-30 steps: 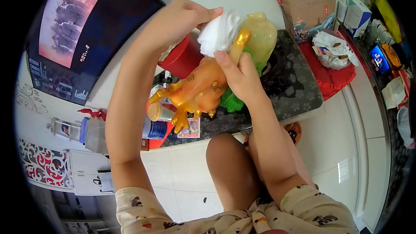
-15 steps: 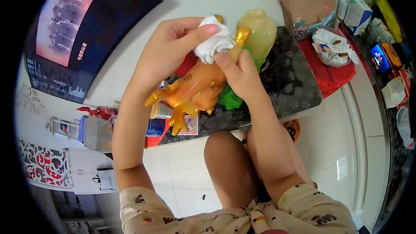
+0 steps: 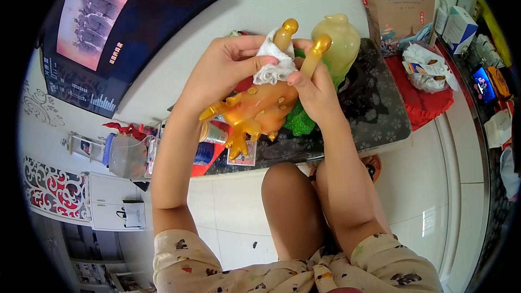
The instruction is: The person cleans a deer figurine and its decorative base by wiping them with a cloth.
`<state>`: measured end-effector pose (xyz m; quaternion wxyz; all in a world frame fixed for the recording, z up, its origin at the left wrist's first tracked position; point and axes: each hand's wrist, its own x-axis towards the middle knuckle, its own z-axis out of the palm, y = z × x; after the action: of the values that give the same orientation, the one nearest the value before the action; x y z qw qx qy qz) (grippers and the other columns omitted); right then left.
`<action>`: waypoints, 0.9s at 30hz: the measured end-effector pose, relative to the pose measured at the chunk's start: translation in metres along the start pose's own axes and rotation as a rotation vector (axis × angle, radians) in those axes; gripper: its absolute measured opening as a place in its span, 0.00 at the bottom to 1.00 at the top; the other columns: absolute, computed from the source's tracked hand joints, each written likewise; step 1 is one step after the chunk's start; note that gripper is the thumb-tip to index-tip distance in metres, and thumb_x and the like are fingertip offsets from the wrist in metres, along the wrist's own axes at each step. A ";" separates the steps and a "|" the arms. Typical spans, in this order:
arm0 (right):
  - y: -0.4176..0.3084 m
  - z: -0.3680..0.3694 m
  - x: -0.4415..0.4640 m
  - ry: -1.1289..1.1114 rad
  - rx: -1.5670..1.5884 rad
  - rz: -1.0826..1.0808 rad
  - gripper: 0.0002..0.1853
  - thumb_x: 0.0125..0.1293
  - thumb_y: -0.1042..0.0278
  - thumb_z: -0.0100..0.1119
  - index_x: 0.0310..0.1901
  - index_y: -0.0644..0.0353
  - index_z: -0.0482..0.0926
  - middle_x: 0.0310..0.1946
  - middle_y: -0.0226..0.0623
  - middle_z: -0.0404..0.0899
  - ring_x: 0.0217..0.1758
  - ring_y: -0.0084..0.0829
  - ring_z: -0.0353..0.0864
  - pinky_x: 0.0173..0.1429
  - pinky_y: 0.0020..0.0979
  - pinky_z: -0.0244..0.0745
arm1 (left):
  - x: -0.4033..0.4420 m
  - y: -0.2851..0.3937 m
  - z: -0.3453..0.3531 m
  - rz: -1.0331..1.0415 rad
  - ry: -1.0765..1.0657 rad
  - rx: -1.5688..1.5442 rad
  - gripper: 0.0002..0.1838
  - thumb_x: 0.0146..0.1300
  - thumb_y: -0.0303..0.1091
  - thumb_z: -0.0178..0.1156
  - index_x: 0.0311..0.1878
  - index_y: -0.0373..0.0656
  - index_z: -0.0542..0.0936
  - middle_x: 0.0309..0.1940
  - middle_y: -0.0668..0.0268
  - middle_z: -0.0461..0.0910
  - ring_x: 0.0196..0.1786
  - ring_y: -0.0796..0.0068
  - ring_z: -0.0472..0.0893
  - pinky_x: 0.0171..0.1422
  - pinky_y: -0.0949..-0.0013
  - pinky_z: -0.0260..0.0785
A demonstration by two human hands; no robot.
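A glossy orange figurine with gold, toe-like ends lies tilted under my hands. Two pale stalks tipped with gold knobs rise from its upper end. My left hand pinches a crumpled white cloth, which is pressed round the base of the left stalk. With my right hand I grip the figurine beside the right stalk, thumb toward the cloth; some fingers are hidden behind it. A bright green piece and a pale green vase-shaped ornament sit just right of the figurine.
A dark patterned tabletop carries the ornaments, a blue container and a picture card. A television hangs at upper left. To the right stand a brown paper bag, a white plastic bag and a lit phone.
The cloth has come down from above the figurine's end onto the left stalk, whose gold knob now shows. The figurine has shifted slightly right in view, as has the background.
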<state>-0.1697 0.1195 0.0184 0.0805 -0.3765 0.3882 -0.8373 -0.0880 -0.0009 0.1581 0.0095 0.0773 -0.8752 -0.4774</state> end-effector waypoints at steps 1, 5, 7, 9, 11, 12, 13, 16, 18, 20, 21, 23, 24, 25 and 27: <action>0.000 0.000 0.000 -0.004 -0.004 -0.004 0.35 0.60 0.47 0.68 0.56 0.69 0.68 0.42 0.43 0.81 0.47 0.30 0.80 0.54 0.31 0.73 | 0.001 0.002 -0.002 0.007 -0.037 -0.005 0.17 0.63 0.29 0.64 0.55 0.33 0.79 0.44 0.66 0.84 0.43 0.84 0.80 0.48 0.77 0.72; 0.001 -0.001 0.001 -0.009 -0.008 -0.010 0.35 0.59 0.46 0.68 0.56 0.69 0.68 0.43 0.44 0.81 0.49 0.30 0.80 0.55 0.31 0.72 | 0.008 0.005 -0.013 0.061 -0.190 -0.039 0.18 0.64 0.28 0.63 0.56 0.33 0.78 0.45 0.66 0.83 0.44 0.84 0.79 0.50 0.76 0.72; 0.004 0.000 0.002 -0.008 0.032 -0.024 0.35 0.59 0.46 0.68 0.55 0.69 0.68 0.43 0.44 0.80 0.49 0.30 0.79 0.56 0.31 0.71 | 0.010 0.003 -0.012 0.096 -0.195 -0.028 0.18 0.64 0.29 0.62 0.56 0.33 0.78 0.46 0.66 0.83 0.44 0.83 0.80 0.51 0.76 0.72; 0.007 0.001 0.002 -0.013 0.049 -0.039 0.35 0.59 0.46 0.68 0.55 0.69 0.69 0.43 0.44 0.80 0.49 0.30 0.79 0.56 0.31 0.72 | 0.009 -0.004 -0.007 0.126 -0.126 0.018 0.18 0.65 0.31 0.62 0.56 0.33 0.78 0.46 0.66 0.83 0.45 0.83 0.80 0.52 0.75 0.72; 0.008 0.001 0.003 -0.024 0.042 -0.054 0.34 0.60 0.46 0.68 0.55 0.69 0.69 0.43 0.44 0.81 0.48 0.30 0.80 0.54 0.31 0.72 | 0.007 -0.015 -0.002 0.185 -0.054 -0.016 0.19 0.66 0.33 0.62 0.57 0.34 0.77 0.46 0.66 0.83 0.46 0.81 0.80 0.52 0.74 0.72; 0.008 0.001 0.003 -0.020 0.052 -0.055 0.34 0.60 0.46 0.67 0.54 0.68 0.69 0.42 0.44 0.81 0.47 0.31 0.80 0.54 0.31 0.72 | 0.007 -0.019 0.000 0.214 -0.019 -0.034 0.20 0.66 0.34 0.62 0.57 0.34 0.77 0.46 0.66 0.83 0.46 0.81 0.80 0.52 0.74 0.73; 0.008 0.002 0.003 -0.014 0.059 -0.054 0.33 0.61 0.46 0.66 0.54 0.68 0.69 0.42 0.45 0.81 0.46 0.31 0.81 0.53 0.31 0.73 | 0.007 -0.020 0.001 0.217 -0.004 -0.026 0.20 0.66 0.35 0.62 0.57 0.34 0.77 0.46 0.66 0.83 0.46 0.81 0.80 0.52 0.74 0.73; 0.010 0.002 0.003 -0.002 0.039 -0.072 0.32 0.62 0.45 0.64 0.53 0.68 0.70 0.40 0.45 0.81 0.44 0.33 0.82 0.51 0.32 0.73 | 0.007 -0.023 0.006 0.232 0.045 -0.028 0.18 0.66 0.33 0.61 0.56 0.34 0.78 0.44 0.67 0.82 0.45 0.81 0.79 0.50 0.74 0.72; 0.012 0.003 0.004 0.012 0.025 -0.086 0.32 0.62 0.44 0.63 0.53 0.68 0.70 0.39 0.46 0.81 0.43 0.34 0.82 0.50 0.32 0.73 | 0.007 -0.025 0.011 0.248 0.084 -0.058 0.14 0.66 0.25 0.58 0.54 0.34 0.79 0.40 0.69 0.81 0.42 0.82 0.78 0.48 0.77 0.71; 0.013 0.003 0.003 0.031 0.022 -0.092 0.32 0.62 0.43 0.63 0.53 0.68 0.71 0.39 0.46 0.81 0.43 0.35 0.82 0.50 0.32 0.73 | 0.011 -0.034 0.010 0.273 0.075 -0.123 0.13 0.66 0.26 0.58 0.53 0.34 0.79 0.40 0.69 0.80 0.41 0.82 0.78 0.47 0.77 0.71; 0.014 0.004 0.003 0.031 0.026 -0.094 0.32 0.62 0.43 0.63 0.52 0.68 0.71 0.39 0.46 0.81 0.43 0.35 0.82 0.50 0.32 0.73 | 0.013 -0.038 0.009 0.285 0.071 -0.156 0.13 0.66 0.26 0.58 0.53 0.34 0.79 0.39 0.70 0.80 0.41 0.82 0.78 0.47 0.77 0.71; 0.013 0.004 0.004 0.031 0.032 -0.101 0.32 0.62 0.43 0.63 0.52 0.68 0.71 0.38 0.46 0.80 0.43 0.36 0.82 0.50 0.32 0.73 | 0.015 -0.042 0.009 0.315 0.083 -0.153 0.13 0.66 0.27 0.58 0.53 0.35 0.79 0.39 0.70 0.80 0.41 0.82 0.78 0.46 0.77 0.71; 0.013 0.004 0.003 0.032 0.026 -0.102 0.32 0.62 0.43 0.63 0.52 0.68 0.71 0.39 0.45 0.80 0.43 0.36 0.81 0.50 0.32 0.73 | 0.015 -0.043 0.009 0.329 0.089 -0.152 0.13 0.66 0.28 0.58 0.52 0.35 0.79 0.39 0.70 0.81 0.40 0.82 0.78 0.45 0.77 0.71; 0.012 0.003 0.003 0.032 0.021 -0.102 0.32 0.62 0.43 0.63 0.52 0.68 0.71 0.39 0.45 0.80 0.44 0.36 0.81 0.50 0.32 0.73 | 0.016 -0.047 0.010 0.329 0.090 -0.231 0.13 0.66 0.28 0.58 0.52 0.36 0.80 0.39 0.69 0.81 0.40 0.82 0.79 0.45 0.76 0.72; 0.010 0.004 0.003 0.027 0.024 -0.096 0.33 0.63 0.43 0.63 0.53 0.67 0.70 0.40 0.45 0.80 0.45 0.35 0.81 0.52 0.33 0.73 | 0.019 -0.059 0.014 0.327 0.096 -0.387 0.13 0.66 0.28 0.58 0.52 0.37 0.80 0.39 0.68 0.81 0.40 0.81 0.80 0.45 0.76 0.72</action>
<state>-0.1702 0.1087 0.0146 0.0395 -0.3824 0.3607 -0.8498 -0.1009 -0.0236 0.0998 0.1427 -0.0463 -0.7670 -0.6239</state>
